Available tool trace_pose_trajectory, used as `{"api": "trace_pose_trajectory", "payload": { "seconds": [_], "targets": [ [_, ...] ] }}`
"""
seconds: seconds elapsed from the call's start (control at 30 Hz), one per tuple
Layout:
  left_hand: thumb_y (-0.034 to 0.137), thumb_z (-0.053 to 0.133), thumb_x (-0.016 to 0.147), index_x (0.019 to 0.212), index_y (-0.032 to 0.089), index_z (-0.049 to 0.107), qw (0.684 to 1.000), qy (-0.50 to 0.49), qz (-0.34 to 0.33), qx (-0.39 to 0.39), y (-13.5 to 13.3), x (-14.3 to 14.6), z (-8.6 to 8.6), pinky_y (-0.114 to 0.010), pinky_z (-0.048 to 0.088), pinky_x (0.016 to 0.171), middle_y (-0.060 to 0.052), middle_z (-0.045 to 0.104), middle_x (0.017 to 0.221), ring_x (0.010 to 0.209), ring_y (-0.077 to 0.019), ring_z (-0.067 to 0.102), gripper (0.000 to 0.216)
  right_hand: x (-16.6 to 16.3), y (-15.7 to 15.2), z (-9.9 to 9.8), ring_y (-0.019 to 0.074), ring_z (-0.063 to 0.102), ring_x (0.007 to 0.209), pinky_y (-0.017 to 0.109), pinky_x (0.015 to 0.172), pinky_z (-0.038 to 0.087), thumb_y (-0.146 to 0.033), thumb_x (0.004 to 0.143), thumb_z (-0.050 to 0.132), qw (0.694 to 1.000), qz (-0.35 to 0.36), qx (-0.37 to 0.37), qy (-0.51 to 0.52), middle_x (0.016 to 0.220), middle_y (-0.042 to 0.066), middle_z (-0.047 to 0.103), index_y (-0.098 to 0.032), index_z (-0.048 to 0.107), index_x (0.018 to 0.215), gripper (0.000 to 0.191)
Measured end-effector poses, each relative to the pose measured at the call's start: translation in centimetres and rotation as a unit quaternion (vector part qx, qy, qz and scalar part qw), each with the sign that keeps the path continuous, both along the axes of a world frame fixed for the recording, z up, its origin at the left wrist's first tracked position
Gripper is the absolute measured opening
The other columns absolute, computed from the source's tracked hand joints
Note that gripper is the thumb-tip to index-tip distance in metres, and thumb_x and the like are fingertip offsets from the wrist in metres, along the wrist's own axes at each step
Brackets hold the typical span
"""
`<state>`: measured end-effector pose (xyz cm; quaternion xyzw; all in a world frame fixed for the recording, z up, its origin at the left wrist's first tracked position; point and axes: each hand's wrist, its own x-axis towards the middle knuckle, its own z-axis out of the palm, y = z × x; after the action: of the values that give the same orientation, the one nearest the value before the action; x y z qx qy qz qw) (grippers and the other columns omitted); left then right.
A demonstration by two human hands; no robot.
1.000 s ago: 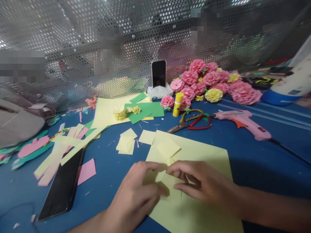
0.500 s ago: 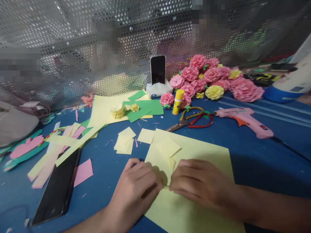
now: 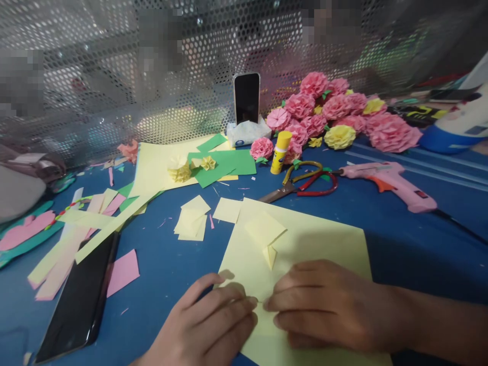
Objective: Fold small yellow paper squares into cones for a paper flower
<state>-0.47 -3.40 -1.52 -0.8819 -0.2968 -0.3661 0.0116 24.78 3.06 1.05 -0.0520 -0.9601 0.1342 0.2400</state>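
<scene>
The left hand (image 3: 213, 320) and right hand (image 3: 320, 305) meet over the near half of the large yellow sheet (image 3: 328, 244), each grip seemingly pinching a small piece of paper (image 3: 260, 302); only a thin edge shows, so how far its folding has gone cannot be told. One little folded piece (image 3: 270, 257) lies finished-looking on the sheet, just beyond the fingers, touching the flat squares (image 3: 265, 227) on its far half. Those squares, plus a loose square (image 3: 227, 210) at the sheet's far left corner and a stack of squares (image 3: 191, 219) left of it, look unfolded, so most of the folding appears left to do.

The blue tabletop (image 3: 163, 284) runs around the sheet. Beyond it are scissors (image 3: 281, 193), a glue stick (image 3: 280, 152) and a heap of pink paper flowers (image 3: 392, 132); beyond and to its right lies a pink glue gun (image 3: 400, 180). Well left of the sheet, paper strips (image 3: 91, 223) overlap a dark phone (image 3: 82, 300). Farthest beyond it rises a perforated metal screen (image 3: 206, 91), with blurred shapes behind.
</scene>
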Motion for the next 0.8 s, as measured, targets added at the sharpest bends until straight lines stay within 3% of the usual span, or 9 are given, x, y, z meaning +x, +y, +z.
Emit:
{"api": "trace_pose_trajectory", "payload": {
  "seconds": [0.33,0.5,0.6,0.67,0.8],
  "targets": [
    [0.015,0.051,0.102,0.092,0.015,0.073,1.000,-0.017,-0.004,-0.011,-0.2,0.4,-0.3,-0.029,0.040,0.111,0.000,0.077,0.098,0.098,-0.0116,0.070,0.024,-0.1,-0.1,-0.3,0.0154,0.066,0.097,0.029,0.086,0.054,-0.015,0.103,0.049,0.999,0.034,-0.039,-0.014,0.109,0.003,0.075,-0.012,0.070,0.095,0.022],
    [0.013,0.050,0.102,0.090,0.015,0.072,1.000,-0.010,-0.005,-0.018,-0.1,0.5,1.0,-0.028,0.049,0.103,0.000,0.077,0.090,0.090,-0.0108,0.071,0.026,-0.1,-0.1,-0.6,0.0165,0.066,0.099,0.030,0.087,0.054,-0.015,0.103,0.049,0.997,0.035,-0.062,-0.015,0.110,0.005,0.075,-0.012,0.071,0.096,0.023],
    [0.011,0.053,0.101,0.093,0.013,0.073,0.997,0.046,-0.029,-0.048,0.0,0.5,1.4,-0.026,0.050,0.101,0.000,0.077,0.095,0.094,-0.0110,0.071,0.021,-0.1,-0.1,-0.5,0.0167,0.066,0.099,0.031,0.087,0.054,-0.014,0.103,0.048,0.997,0.042,-0.069,-0.012,0.109,0.005,0.075,-0.012,0.071,0.096,0.024],
    [0.012,0.050,0.102,0.090,0.014,0.073,1.000,-0.015,-0.010,-0.021,-0.1,0.6,1.0,-0.027,0.049,0.103,0.000,0.077,0.090,0.091,-0.0112,0.071,0.026,-0.1,-0.2,-0.4,0.0161,0.067,0.098,0.030,0.086,0.055,-0.014,0.103,0.048,0.997,0.039,-0.068,-0.013,0.108,0.005,0.075,-0.013,0.071,0.097,0.024],
    [0.012,0.047,0.102,0.092,0.013,0.073,0.999,-0.038,-0.016,-0.016,-0.4,0.7,-0.3,-0.029,0.049,0.105,-0.002,0.077,0.092,0.094,-0.0122,0.070,0.028,-0.1,-0.2,-0.4,0.0156,0.067,0.098,0.030,0.086,0.056,-0.014,0.102,0.050,0.998,0.040,-0.052,-0.020,0.108,0.005,0.075,-0.014,0.072,0.096,0.022]
  ]
}}
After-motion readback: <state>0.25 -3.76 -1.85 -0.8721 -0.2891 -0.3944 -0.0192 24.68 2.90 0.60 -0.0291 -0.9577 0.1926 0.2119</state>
